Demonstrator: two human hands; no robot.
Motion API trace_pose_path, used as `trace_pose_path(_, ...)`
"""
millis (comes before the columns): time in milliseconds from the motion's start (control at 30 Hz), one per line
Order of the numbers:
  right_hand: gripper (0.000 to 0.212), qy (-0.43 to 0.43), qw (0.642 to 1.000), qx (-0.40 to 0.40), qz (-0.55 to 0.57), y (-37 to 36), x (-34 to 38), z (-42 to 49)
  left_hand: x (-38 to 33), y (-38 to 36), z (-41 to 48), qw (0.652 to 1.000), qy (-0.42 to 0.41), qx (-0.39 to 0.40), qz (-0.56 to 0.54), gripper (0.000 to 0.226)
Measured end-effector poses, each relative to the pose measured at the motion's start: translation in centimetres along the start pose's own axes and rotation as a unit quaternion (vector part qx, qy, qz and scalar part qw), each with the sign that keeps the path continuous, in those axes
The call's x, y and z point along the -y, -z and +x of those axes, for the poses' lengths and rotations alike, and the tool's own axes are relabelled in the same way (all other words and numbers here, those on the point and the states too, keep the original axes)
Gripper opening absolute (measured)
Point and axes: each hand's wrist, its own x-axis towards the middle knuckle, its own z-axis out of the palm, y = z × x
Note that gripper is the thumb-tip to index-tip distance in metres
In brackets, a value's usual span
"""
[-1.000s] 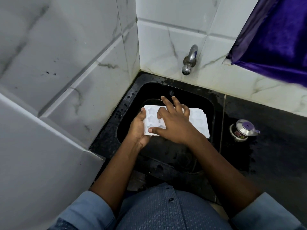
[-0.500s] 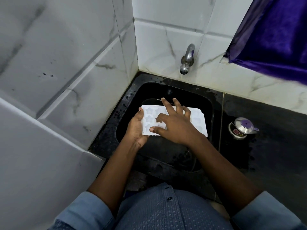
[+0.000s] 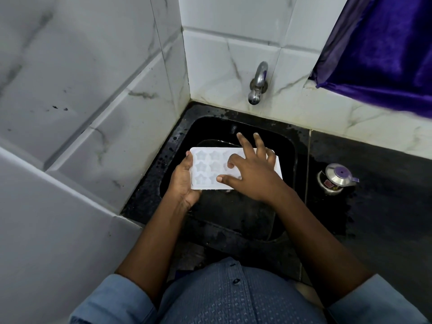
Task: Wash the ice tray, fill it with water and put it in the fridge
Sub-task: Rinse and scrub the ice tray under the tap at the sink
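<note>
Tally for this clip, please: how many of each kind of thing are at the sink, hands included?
hands: 2 (left hand, right hand)
ice tray: 1
tap: 1
sink: 1
steel pot: 1
purple cloth: 1
Total: 7

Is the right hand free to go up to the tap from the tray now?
Probably yes. The right hand only rests on the tray with fingers spread, gripping nothing; the left hand holds the tray's end. The tap is straight beyond it, nothing between.
</note>
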Motion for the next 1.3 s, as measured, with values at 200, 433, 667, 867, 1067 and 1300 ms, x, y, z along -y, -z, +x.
trace_pose_path(200,0.06,-0.003,0.999,0.046,-0.003,-0.2,0.1,-0.4,-0.1,0.1,-0.5,1.0,-0.001,0.008,-0.005,0.066)
trace_pose_path(433,0.058,0.0,0.999,0.041,-0.006,-0.5,0.5,-0.3,-0.1,0.1,-0.7,1.0,-0.009,0.007,0.007,0.067)
trace_pose_path(667,0.058,0.003,0.999,0.045,-0.002,-0.5,0.9,-0.4,-0.4,0.2,-0.9,1.0,-0.017,-0.005,0.008,0.067)
trace_pose_path(867,0.057,-0.003,0.999,0.047,-0.005,-0.5,1.1,-0.4,-0.5,0.0,-1.1,1.0,-0.013,0.0,0.004,0.066)
trace_pose_path(1067,0.058,-0.008,0.999,0.047,0.002,-0.4,0.9,-0.5,-0.5,-0.1,-1.2,1.0,-0.012,-0.001,0.01,0.065)
trace_pose_path(1300,0.057,-0.009,0.999,0.041,0.003,-0.3,1.0,-0.6,-0.6,-0.4,-1.4,1.0,-0.008,-0.001,0.008,0.067)
